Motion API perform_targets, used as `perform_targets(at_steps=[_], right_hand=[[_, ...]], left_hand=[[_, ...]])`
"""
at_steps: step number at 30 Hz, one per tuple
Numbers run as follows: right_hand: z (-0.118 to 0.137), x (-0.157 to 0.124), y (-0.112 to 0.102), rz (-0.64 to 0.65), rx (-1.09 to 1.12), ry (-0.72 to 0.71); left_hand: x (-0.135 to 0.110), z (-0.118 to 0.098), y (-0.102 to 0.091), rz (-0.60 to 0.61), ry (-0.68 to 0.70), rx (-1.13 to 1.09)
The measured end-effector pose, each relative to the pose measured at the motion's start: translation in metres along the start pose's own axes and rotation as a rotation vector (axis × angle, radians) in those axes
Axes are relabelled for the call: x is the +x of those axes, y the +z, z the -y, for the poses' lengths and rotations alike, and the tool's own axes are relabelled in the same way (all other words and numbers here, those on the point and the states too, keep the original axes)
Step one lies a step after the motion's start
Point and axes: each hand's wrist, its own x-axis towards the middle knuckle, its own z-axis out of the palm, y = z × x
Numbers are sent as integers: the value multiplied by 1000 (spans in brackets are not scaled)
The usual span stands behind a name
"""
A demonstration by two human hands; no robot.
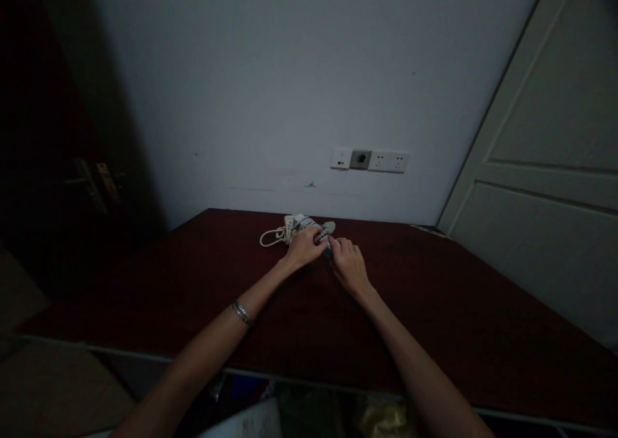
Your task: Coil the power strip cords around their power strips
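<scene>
Near the back of the dark red table, my left hand [305,248] is closed around a grey-and-white bundle [307,221] that looks wound with cord. A pale rounded piece [329,227] sticks out beyond its fingers. Left of that hand lies a white cord [270,237], looped on the tabletop beside a small white block [288,221]. My right hand [350,263] is close by, its fingers bent in a pinch on a small teal-and-white item [329,251]. Dim light and the fingers hide most of what both hands hold, and whether the pieces are joined I cannot tell.
The table [232,277] meets a pale wall with several socket plates [371,160]. A white panelled door [545,187] borders the right side, a dark door with a handle [109,180] the left. Below the front edge are a white box [251,422] and gold wrapping [386,418].
</scene>
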Motion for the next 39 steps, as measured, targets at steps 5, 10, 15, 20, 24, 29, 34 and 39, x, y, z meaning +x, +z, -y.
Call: perform_targets(at_steps=[5, 10, 15, 20, 24, 29, 34, 39], right_hand=[[0, -1, 3, 8, 59, 6], [-6, -3, 13, -33, 420, 237], [-20, 7, 21, -107, 1237, 810], [-47, 9, 3, 60, 1758, 816], [-75, -4, -8, 378, 2013, 582], [-94, -16, -7, 591, 1785, 603], [-103, -11, -10, 398, 1773, 726], [-124, -22, -24, 140, 1939, 734]], left_hand=[[2, 5, 4, -51, -118, -191], [6, 12, 6, -29, -279, -708], [15, 23, -7, -199, -461, -1036], [22, 40, -28, -422, -709, -1308], [28, 54, -43, -540, -841, -1427], [44, 67, -80, -657, -740, -1455], [69, 70, -133, -714, -561, -1394], [89, 73, -163, -733, -624, -1314]])
